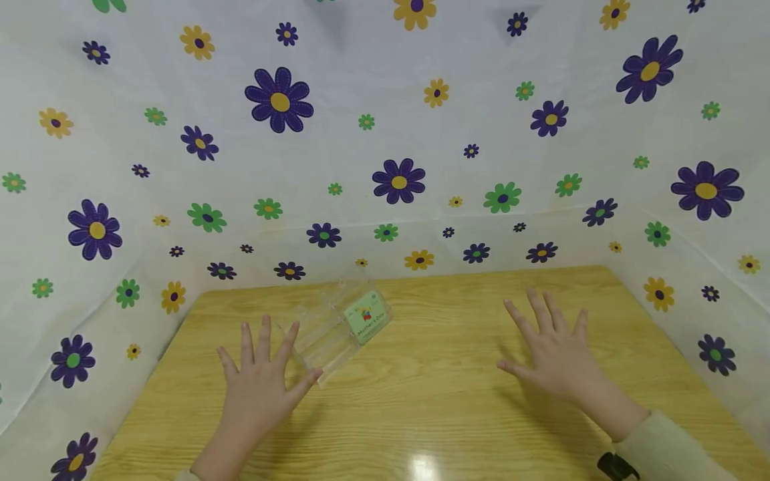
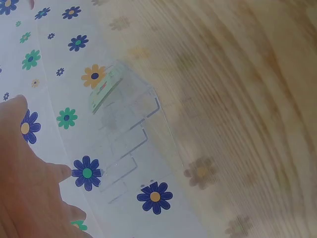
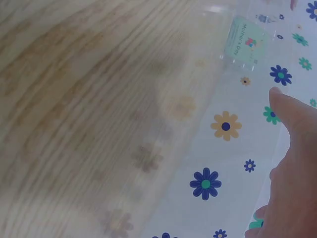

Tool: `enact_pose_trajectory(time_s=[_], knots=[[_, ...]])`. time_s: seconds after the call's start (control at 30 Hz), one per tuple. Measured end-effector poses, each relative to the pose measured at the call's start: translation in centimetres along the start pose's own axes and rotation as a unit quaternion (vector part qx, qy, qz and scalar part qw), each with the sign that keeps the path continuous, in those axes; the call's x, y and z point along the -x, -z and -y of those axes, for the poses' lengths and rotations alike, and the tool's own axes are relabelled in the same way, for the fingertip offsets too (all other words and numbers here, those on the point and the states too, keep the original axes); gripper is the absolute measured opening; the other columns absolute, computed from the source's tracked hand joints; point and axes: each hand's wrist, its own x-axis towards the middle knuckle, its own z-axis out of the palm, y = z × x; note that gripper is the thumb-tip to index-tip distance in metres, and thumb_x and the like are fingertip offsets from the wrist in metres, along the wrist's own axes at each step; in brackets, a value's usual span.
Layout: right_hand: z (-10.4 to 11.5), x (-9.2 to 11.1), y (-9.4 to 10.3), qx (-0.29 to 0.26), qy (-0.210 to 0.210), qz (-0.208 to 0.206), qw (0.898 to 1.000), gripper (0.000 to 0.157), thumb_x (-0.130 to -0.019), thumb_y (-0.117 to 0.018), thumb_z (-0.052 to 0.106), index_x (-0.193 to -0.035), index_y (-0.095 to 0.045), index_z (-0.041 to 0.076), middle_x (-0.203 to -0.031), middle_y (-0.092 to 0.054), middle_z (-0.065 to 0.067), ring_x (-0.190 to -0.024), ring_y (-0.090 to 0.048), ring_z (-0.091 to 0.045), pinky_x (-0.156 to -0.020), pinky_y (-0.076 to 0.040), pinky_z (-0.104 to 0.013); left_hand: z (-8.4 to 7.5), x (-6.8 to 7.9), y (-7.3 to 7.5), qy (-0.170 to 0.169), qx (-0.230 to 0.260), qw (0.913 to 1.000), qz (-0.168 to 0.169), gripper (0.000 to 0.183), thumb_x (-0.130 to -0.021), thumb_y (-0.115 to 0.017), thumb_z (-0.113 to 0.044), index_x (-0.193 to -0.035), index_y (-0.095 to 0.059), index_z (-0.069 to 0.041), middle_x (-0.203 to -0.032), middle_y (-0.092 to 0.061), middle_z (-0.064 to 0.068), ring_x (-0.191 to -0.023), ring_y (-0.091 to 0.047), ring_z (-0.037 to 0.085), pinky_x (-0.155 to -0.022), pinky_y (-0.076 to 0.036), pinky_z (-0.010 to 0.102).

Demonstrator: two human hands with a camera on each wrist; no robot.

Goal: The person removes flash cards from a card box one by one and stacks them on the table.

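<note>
A clear plastic tiered card holder (image 1: 327,342) sits on the table, left of the middle. At its right end is a pale green card (image 1: 367,317) printed "Mother's Day". My left hand (image 1: 259,387) is spread just in front and left of the holder, and in the head view its thumb overlaps the near edge; whether they touch I cannot tell. In the left wrist view the holder's stepped side (image 2: 136,134) shows. My right hand (image 1: 559,361) is spread over the right part of the table, apart from the holder, and holds nothing. The right wrist view shows the card (image 3: 246,43) upside down.
The wood-grain table (image 1: 433,381) lies under both hands. White cloth (image 1: 457,120) with printed flowers walls the back and both sides. A dark band (image 1: 616,465) is at the right wrist, by a light sleeve (image 1: 668,444).
</note>
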Motion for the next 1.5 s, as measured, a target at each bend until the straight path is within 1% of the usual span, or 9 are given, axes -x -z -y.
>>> enact_pose_trajectory(time_s=[0.17,0.3,0.4,0.6,0.8,0.97,1.13,1.3,1.5], knots=[[0.2,-0.7,0.4,0.009,0.007,-0.009,1.0,0.102,-0.092,-0.07,0.065,-0.17,-0.021,0.021,-0.174,-0.013,-0.029,-0.158,-0.018,-0.058,-0.108,-0.011,-0.095,0.1,-0.2,0.2,0.0,0.001,1.0,0.005,0.092,-0.096,-0.058,-0.071,-0.168,-0.031,-0.021,-0.174,-0.014,0.031,-0.157,-0.007,0.064,-0.113,-0.005,0.092],[0.3,-1.3,0.6,0.022,0.014,-0.013,1.0,0.103,-0.092,-0.068,0.067,-0.171,-0.018,0.022,-0.174,-0.015,-0.029,-0.158,-0.018,-0.057,-0.108,-0.015,-0.095,0.2,-0.2,0.3,0.0,0.005,1.0,-0.001,0.092,-0.095,-0.06,-0.07,-0.168,-0.032,-0.021,-0.174,-0.014,0.031,-0.157,-0.009,0.064,-0.113,-0.006,0.092],[0.4,-1.6,0.5,0.021,0.019,-0.014,1.0,0.104,-0.092,-0.068,0.066,-0.171,-0.015,0.023,-0.173,-0.014,-0.029,-0.158,-0.017,-0.057,-0.108,-0.015,-0.095,0.3,-0.1,0.3,0.002,0.006,1.0,0.0,0.092,-0.095,-0.059,-0.071,-0.168,-0.031,-0.022,-0.174,-0.014,0.031,-0.157,-0.009,0.064,-0.114,-0.005,0.091],[0.5,-2.1,0.1,0.02,0.027,-0.025,0.999,0.103,-0.091,-0.069,0.066,-0.17,-0.02,0.021,-0.173,-0.016,-0.029,-0.158,-0.017,-0.056,-0.109,-0.015,-0.094,0.5,-0.1,0.4,0.005,0.002,1.0,0.0,0.093,-0.096,-0.058,-0.072,-0.169,-0.03,-0.021,-0.174,-0.014,0.031,-0.157,-0.008,0.064,-0.114,-0.003,0.091],[0.9,-2.5,0.4,0.015,0.032,-0.035,0.999,0.102,-0.091,-0.07,0.066,-0.169,-0.024,0.019,-0.173,-0.017,-0.029,-0.157,-0.02,-0.056,-0.109,-0.016,-0.093,0.6,-0.4,0.5,0.002,0.007,0.9999,-0.008,0.092,-0.096,-0.059,-0.07,-0.168,-0.03,-0.02,-0.173,-0.016,0.032,-0.157,-0.008,0.064,-0.115,-0.004,0.091],[1.3,-2.9,0.7,0.011,0.034,-0.02,0.999,0.102,-0.092,-0.069,0.066,-0.17,-0.021,0.02,-0.174,-0.013,-0.028,-0.158,-0.018,-0.056,-0.111,-0.016,-0.092,0.8,-0.5,0.4,0.003,0.007,0.9999,-0.011,0.091,-0.097,-0.059,-0.068,-0.168,-0.03,-0.02,-0.173,-0.015,0.032,-0.157,-0.008,0.065,-0.115,-0.003,0.09],[1.5,-3.4,0.8,0.004,0.04,-0.025,0.999,0.101,-0.092,-0.071,0.062,-0.17,-0.022,0.019,-0.173,-0.015,-0.029,-0.157,-0.021,-0.056,-0.111,-0.017,-0.091,1.2,-0.8,0.4,0.009,0.007,0.9999,-0.006,0.09,-0.099,-0.055,-0.069,-0.169,-0.029,-0.019,-0.173,-0.014,0.032,-0.157,-0.007,0.065,-0.115,-0.003,0.09],[1.6,-4.3,0.3,0.006,0.051,-0.027,0.998,0.101,-0.093,-0.069,0.066,-0.169,-0.025,0.017,-0.173,-0.016,-0.028,-0.157,-0.022,-0.054,-0.11,-0.021,-0.091,1.5,-1.1,0.6,0.012,0.01,0.9999,-0.005,0.089,-0.1,-0.054,-0.069,-0.168,-0.03,-0.016,-0.172,-0.015,0.034,-0.156,-0.009,0.065,-0.115,-0.005,0.09],[2.1,-5.5,-0.4,-0.003,0.061,-0.02,0.998,0.1,-0.093,-0.067,0.066,-0.169,-0.023,0.018,-0.174,-0.016,-0.027,-0.16,-0.019,-0.051,-0.113,-0.02,-0.089,1.8,-1.7,0.7,0.015,0.017,0.9998,0.0,0.089,-0.101,-0.053,-0.068,-0.169,-0.028,-0.016,-0.173,-0.013,0.034,-0.156,-0.006,0.065,-0.116,-0.003,0.089]])
